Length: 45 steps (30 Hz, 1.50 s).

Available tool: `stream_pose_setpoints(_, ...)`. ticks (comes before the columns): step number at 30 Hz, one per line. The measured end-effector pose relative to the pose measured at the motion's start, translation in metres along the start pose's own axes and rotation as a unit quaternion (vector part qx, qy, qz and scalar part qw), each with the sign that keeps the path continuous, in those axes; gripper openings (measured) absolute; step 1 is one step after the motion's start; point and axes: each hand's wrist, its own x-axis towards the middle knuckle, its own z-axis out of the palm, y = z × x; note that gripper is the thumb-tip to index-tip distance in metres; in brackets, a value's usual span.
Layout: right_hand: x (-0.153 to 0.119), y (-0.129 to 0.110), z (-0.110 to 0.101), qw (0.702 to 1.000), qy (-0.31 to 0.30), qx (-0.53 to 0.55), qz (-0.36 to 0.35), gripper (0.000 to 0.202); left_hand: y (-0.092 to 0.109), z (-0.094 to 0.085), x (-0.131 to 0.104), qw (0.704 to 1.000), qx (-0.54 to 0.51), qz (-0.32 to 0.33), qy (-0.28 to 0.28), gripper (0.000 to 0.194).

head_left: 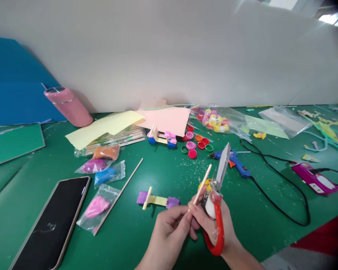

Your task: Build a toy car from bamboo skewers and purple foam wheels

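Note:
A short wooden stick slants up between the fingertips of my left hand, which pinches its lower end. My right hand is wrapped round red-handled scissors, their blades pointing up and away. The right thumb and fingertips also touch the stick beside the left fingertips. Just left of the hands lies a small piece with a pale strip, purple blocks at its ends and a stick across it. Behind it stands a similar piece with blue and pink parts. Part of the scissor handle is hidden by my fingers.
Bottle caps and a blue glue gun with its cable lie beyond my hands. At left are a phone, bagged clay, a long stick and a pink bottle. A purple power box sits right.

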Motion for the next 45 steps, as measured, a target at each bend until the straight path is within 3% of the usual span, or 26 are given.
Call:
stream_pose_setpoints(3, 0.001, -0.007, -0.002, 1.000, -0.003, 0.024, 0.015, 0.022, 0.001, 0.000, -0.001, 0.994, -0.097, -0.034, -0.030, 0.029)
stream_pose_setpoints(8, 0.004, -0.015, -0.006, 0.983, -0.122, 0.123, 0.065, 0.019, -0.004, 0.002, 0.000, 0.945, -0.282, -0.126, -0.103, 0.030)
stream_pose_setpoints(14, 0.004, -0.015, -0.012, 0.982, -0.118, 0.145, 0.027, 0.020, -0.009, 0.010, -0.007, 0.895, -0.386, -0.158, -0.156, 0.028)
stream_pose_setpoints(20, 0.004, -0.018, -0.011, 0.961, -0.158, 0.226, 0.026, 0.029, -0.006, 0.012, -0.012, 0.870, -0.429, -0.142, -0.199, 0.020)
stream_pose_setpoints(26, 0.005, -0.020, -0.013, 0.968, -0.156, 0.193, 0.035, 0.024, -0.006, 0.010, -0.008, 0.868, -0.409, -0.137, -0.246, 0.015)
stream_pose_setpoints(31, 0.004, -0.012, -0.014, 0.981, -0.118, 0.152, -0.008, 0.020, -0.004, 0.008, -0.006, 0.923, -0.328, -0.095, -0.174, 0.016)
stream_pose_setpoints(36, 0.004, -0.002, -0.016, 0.993, -0.015, 0.110, -0.044, 0.017, 0.001, 0.007, -0.007, 0.994, -0.105, 0.004, 0.015, 0.025)
stream_pose_setpoints(40, 0.003, -0.005, -0.012, 0.997, 0.035, 0.030, -0.057, 0.020, -0.004, 0.009, -0.007, 0.990, 0.067, 0.073, 0.097, 0.031)
stream_pose_setpoints(45, 0.000, -0.007, -0.008, 0.999, 0.018, -0.012, -0.040, 0.021, -0.011, 0.013, -0.006, 0.986, 0.092, 0.077, 0.112, 0.029)
